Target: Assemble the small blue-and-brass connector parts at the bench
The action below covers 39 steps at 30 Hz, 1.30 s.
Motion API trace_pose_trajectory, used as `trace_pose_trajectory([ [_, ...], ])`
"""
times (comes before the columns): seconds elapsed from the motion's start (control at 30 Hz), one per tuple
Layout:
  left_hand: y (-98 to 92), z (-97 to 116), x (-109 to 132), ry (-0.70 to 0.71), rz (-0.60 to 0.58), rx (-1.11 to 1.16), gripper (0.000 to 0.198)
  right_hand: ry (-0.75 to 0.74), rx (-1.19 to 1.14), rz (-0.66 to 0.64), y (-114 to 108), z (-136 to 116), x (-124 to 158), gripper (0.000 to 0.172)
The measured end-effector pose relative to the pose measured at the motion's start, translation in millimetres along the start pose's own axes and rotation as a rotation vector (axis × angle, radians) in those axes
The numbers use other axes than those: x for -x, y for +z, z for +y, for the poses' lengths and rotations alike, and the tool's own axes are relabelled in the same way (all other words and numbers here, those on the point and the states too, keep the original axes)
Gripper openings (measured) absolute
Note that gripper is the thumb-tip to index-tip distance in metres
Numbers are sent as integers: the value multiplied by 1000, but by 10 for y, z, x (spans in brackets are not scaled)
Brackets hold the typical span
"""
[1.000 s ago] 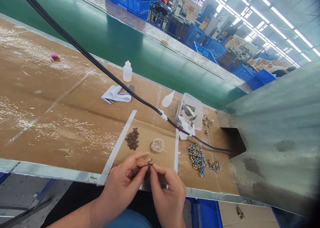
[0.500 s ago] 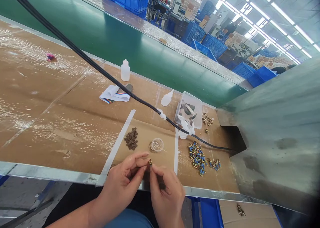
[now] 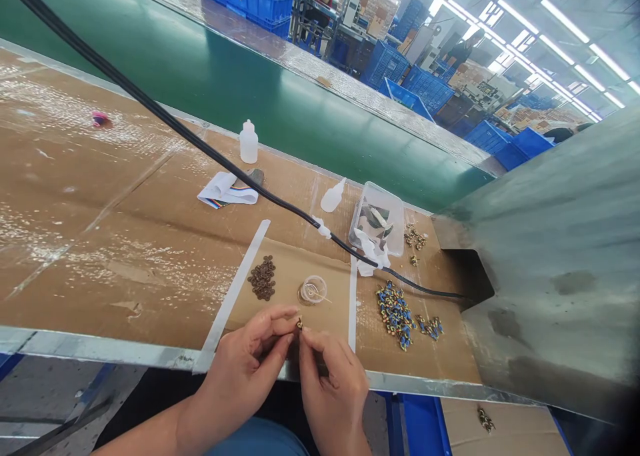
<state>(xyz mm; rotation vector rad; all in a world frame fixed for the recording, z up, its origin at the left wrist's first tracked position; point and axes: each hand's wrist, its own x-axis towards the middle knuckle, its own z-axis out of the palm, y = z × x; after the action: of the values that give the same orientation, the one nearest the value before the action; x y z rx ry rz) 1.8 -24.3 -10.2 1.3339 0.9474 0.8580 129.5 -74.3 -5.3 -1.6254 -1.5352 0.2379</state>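
Between my fingertips is a tiny gold-and-dark metal piece [image 3: 299, 323], too small to name more exactly. My left hand [image 3: 253, 359] pinches it from the left, and my right hand [image 3: 333, 373] pinches it from the right. Both hands are over the front edge of the bench. Just beyond them stands a small clear cup [image 3: 314, 289] with a thin stick in it. A pile of brown discs [image 3: 263, 278] lies to the left of the cup. To the right is a heap of small blue-and-gold pieces [image 3: 394, 315].
A black cable [image 3: 200, 139] crosses above the cardboard-covered bench. Behind it stand a white bottle [image 3: 249, 143], a tipped squeeze bottle [image 3: 332, 197] and a clear plastic box [image 3: 396, 239]. A metal wall [image 3: 560, 269] bounds the right side. A green conveyor belt [image 3: 320, 116] runs along the back.
Both hands keep the same pinch on the tiny metal piece. The whole view has shifted very slightly; nothing on the bench has visibly moved.
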Motion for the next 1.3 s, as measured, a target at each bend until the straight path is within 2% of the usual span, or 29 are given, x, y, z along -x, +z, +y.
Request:
trace_pose_trajectory([
  [0.4, -3, -21, 21, -36, -17, 10, 27, -4, -2, 4, -3, 1, -17, 15],
  [0.8, -2, -17, 9, -5, 4, -17, 26, 6, -17, 10, -5, -10, -23, 15],
  [1.3, -1, -44, 17, -19, 21, 58, 27, -27, -22, 45, -16, 14, 0, 16],
])
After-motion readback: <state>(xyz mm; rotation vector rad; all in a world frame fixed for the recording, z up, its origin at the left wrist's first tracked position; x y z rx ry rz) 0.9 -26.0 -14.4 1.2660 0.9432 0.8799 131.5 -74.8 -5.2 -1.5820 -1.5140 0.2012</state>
